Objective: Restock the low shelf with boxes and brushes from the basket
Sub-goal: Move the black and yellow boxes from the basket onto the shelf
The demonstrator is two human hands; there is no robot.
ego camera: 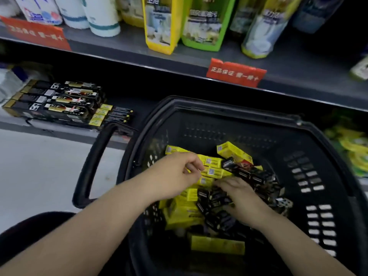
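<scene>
A black plastic basket stands on the floor in front of the low shelf. Inside it lie several yellow boxes and several black boxes in a loose heap. My left hand is inside the basket, its fingertips pinching the edge of a yellow box. My right hand rests palm down on the black boxes, fingers curled over them. On the low shelf at the left lie stacked black and gold boxes and yellow-ended black packs.
The basket's black handle hangs down on its left side over the pale floor. An upper shelf carries white rolls, yellow and green bottles and red price tags. Yellow packets lie at the right.
</scene>
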